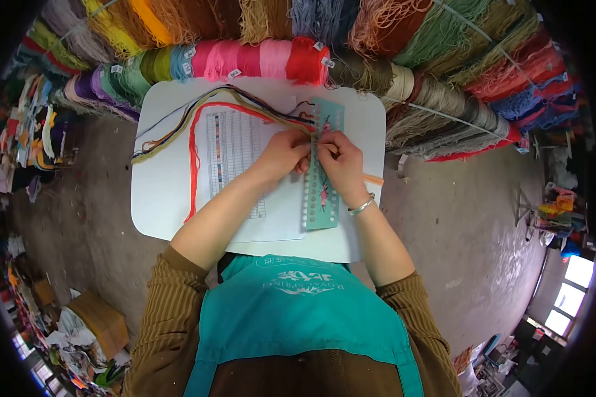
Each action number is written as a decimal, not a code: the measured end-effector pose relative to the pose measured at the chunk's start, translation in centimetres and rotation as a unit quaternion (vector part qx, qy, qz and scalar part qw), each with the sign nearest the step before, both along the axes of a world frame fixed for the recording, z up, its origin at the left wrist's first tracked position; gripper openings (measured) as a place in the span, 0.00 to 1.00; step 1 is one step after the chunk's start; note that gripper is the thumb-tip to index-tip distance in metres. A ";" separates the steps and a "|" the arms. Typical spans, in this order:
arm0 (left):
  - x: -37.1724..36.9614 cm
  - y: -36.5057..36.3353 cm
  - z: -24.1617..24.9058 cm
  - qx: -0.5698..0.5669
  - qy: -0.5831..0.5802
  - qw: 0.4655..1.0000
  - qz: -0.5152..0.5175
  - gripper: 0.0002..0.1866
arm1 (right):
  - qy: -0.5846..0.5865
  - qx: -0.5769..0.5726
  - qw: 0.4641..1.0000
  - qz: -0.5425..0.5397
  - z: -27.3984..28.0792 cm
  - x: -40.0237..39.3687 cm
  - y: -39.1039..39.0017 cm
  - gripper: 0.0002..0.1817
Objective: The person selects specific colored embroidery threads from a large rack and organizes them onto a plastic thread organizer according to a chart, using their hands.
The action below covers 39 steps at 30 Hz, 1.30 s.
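Observation:
On a white table lies a teal card (321, 215) with rows of holes along its edges and a printed floral pattern. My left hand (285, 156) is at the card's left edge, fingers pinched together near the end of the thread bundle. My right hand (340, 162) rests over the card's middle, its fingertips bent together close to the left hand's. Whatever lies between the fingertips of either hand is too small to make out. A red thread (193, 145) and a bundle of dark and olive threads (179, 126) run from the left across the table to the card.
A printed chart sheet (268, 225) lies on the white table (159, 212) under my left forearm. An orange strip (373, 179) lies by my right wrist. Racks of coloured yarn (245, 59) hang along the table's far edge.

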State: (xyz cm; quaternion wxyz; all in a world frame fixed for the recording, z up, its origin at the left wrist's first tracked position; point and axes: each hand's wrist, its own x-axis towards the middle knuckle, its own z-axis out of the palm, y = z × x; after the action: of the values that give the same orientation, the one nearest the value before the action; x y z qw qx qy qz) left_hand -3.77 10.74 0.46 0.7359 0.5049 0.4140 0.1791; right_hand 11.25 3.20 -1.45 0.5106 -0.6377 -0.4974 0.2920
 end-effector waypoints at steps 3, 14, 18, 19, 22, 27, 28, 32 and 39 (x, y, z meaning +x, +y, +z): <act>0.3 0.3 0.0 0.018 0.025 0.999 -0.020 0.06 | 0.023 -0.001 1.000 0.009 0.1 0.3 0.1 0.04; -3.9 2.0 1.5 0.117 0.143 0.982 -0.034 0.10 | -0.078 -0.113 0.988 0.077 1.0 0.7 1.5 0.09; -3.9 2.2 1.3 -0.047 0.057 0.997 0.026 0.12 | -0.062 -0.140 0.986 0.072 1.3 0.7 1.5 0.09; -3.8 2.1 1.2 -0.048 0.058 0.997 0.026 0.12 | -0.058 -0.127 0.988 0.068 0.9 0.7 1.5 0.10; -3.7 2.0 1.0 -0.069 0.047 0.996 0.036 0.12 | -0.053 -0.115 0.990 0.064 0.7 0.7 1.5 0.10; -3.6 1.8 0.6 -0.050 0.048 0.997 0.026 0.12 | -0.055 -0.117 0.990 0.062 1.1 0.7 1.6 0.11; -3.6 1.8 0.6 -0.050 0.049 0.997 0.025 0.12 | -0.056 -0.130 0.988 0.066 1.3 0.7 1.6 0.12; -3.4 1.4 0.5 -0.095 -0.001 0.995 0.025 0.11 | -0.058 -0.147 0.985 0.074 1.1 0.8 1.6 0.14; -2.6 0.0 1.4 -0.141 -0.046 0.986 -0.082 0.13 | -0.117 -0.108 0.985 0.067 0.0 0.8 1.9 0.18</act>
State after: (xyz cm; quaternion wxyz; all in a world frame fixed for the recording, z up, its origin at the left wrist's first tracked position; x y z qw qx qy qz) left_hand -6.34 10.79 1.86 0.8299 0.4199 0.3583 0.0808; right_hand 12.00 5.07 -1.41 0.3563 -0.6842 -0.5605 0.3011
